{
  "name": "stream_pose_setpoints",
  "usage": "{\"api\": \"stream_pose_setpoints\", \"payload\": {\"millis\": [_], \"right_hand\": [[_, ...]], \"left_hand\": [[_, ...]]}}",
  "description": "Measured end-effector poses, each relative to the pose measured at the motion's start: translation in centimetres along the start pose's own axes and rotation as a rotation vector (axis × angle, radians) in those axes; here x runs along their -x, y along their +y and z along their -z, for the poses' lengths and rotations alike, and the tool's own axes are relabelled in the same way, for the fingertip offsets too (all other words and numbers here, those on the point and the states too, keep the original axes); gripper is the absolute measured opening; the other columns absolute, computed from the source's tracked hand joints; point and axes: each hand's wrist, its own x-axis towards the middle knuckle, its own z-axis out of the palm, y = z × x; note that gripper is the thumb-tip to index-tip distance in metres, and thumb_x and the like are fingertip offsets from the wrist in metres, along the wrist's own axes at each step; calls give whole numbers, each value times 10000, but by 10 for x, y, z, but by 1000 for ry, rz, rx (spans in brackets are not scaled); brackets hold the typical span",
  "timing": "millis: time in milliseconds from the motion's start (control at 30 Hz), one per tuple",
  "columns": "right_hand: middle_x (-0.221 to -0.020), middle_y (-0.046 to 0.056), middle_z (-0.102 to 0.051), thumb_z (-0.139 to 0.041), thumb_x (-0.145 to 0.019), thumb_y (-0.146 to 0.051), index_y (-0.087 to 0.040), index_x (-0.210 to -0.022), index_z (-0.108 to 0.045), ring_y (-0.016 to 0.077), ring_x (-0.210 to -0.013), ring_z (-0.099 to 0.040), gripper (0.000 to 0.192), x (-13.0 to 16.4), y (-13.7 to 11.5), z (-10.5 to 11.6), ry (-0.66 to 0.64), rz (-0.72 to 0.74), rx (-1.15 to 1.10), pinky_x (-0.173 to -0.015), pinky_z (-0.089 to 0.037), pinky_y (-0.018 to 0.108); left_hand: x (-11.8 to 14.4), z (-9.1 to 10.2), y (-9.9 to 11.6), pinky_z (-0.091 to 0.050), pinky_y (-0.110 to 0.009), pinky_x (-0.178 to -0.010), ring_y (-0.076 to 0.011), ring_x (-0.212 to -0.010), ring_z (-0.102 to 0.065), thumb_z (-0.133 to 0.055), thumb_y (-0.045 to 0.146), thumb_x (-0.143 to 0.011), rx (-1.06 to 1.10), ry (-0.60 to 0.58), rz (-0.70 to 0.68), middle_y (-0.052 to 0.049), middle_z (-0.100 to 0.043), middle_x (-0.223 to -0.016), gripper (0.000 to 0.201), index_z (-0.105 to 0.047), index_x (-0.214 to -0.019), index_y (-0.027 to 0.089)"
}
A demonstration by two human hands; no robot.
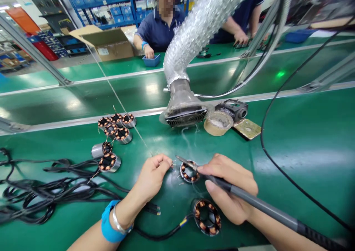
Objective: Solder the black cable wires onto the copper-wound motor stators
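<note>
My left hand [155, 171] is closed in a pinch, and a thin silvery solder wire [130, 124] runs down into it from the upper left. Short fine ends show at its fingertips. A soldering iron [238, 192] is gripped in my right hand [231, 190], its tip just right of the left fingertips. Behind the tip lies a motor stator [190, 171] with copper windings, partly covered by the iron. Nearer to me sits a second stator [207, 217], joined to a black cable [158, 237] with coloured leads.
Several stators [110, 162] stand at the left above a tangle of black cables [36, 195]. A fume extractor hood [184, 106] hangs ahead, with light smoke below. Beside it are a tape roll [218, 123] and a black holder [234, 109]. Two people work across the bench.
</note>
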Motion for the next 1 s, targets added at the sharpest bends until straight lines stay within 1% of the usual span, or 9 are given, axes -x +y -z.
{"api": "stream_pose_setpoints", "payload": {"millis": [133, 200, 367, 433, 567, 633, 733, 833, 1000], "right_hand": [[-738, 45, -614, -489, -777, -109, -164, -1064, -614, 143, -616, -521, 318, -2, 1, -4, 62, 36, 7, -573, -430, 298], [-767, 46, -627, -486, -763, -115, -161, -1065, -609, 140, -637, -527, 329, -4, 3, -5, 97, 79, 7, -581, -441, 285], [-800, 69, -604, -499, -769, -111, -140, -1088, -616, 139, -687, -529, 342, -6, 4, -5, 117, 117, 31, -596, -455, 267], [-823, 73, -613, -510, -792, -114, -138, -1134, -601, 141, -701, -534, 354, -7, 6, -6, 98, 126, 37, -615, -465, 269], [-813, 38, -649, -520, -877, -102, -138, -1208, -556, 107, -626, -527, 335, -14, 12, -14, 41, 152, 66, -602, -457, 230], [-788, 25, -651, -523, -890, -84, -145, -1150, -580, 100, -619, -532, 273, -17, 16, -20, 28, 156, 105, -594, -448, 218], [-778, 28, -647, -553, -880, -104, -160, -1032, -609, 121, -655, -535, 170, -18, 21, -28, -46, 134, 154, -622, -446, 244], [-769, 21, -640, -543, -868, -77, -170, -1024, -606, 119, -649, -514, 193, -14, 27, -36, -127, 134, 113, -617, -429, 251], [-739, 23, -603, -526, -859, -65, -168, -1069, -585, 122, -631, -471, 241, -10, 32, -40, -147, 169, 87, -586, -400, 260]], "left_hand": [[-1, 2, -4, -121, -166, -448, -31, -452, -146, -499, 569, -839, -20, -12, -2, 76, -169, -560, 434, -444, -771, 145], [-2, 3, -6, -108, -167, -445, -32, -453, -131, -494, 600, -840, -18, -29, 3, 77, -147, -569, 458, -431, -782, 150], [-4, 3, -6, -113, -158, -449, -31, -471, -127, -521, 660, -805, -5, -43, 12, 77, -156, -578, 518, -426, -793, 151], [-3, 3, -7, -117, -157, -450, -29, -470, -129, -530, 672, -795, -7, -41, 13, 77, -165, -581, 532, -431, -797, 149], [-1, 5, -7, -126, -158, -451, -19, -454, -127, -529, 701, -781, -17, -33, 12, 81, -168, -583, 564, -418, -796, 149], [0, 6, -6, -130, -160, -455, -17, -457, -118, -521, 710, -783, -20, -48, 5, 84, -168, -585, 573, -414, -807, 148], [3, 6, -6, -140, -166, -468, -24, -475, -142, -490, 698, -816, -45, -96, -29, 79, -185, -594, 562, -434, -845, 139], [3, 6, -9, -190, -171, -500, -37, -524, -202, -462, 653, -864, -50, -135, -97, 60, -244, -620, 520, -439, -850, 133], [6, 9, -9, -278, -194, -573, -67, -625, -304, -378, 609, -929, -164, -162, -195, 24, -360, -681, 491, -436, -820, 134]]}}
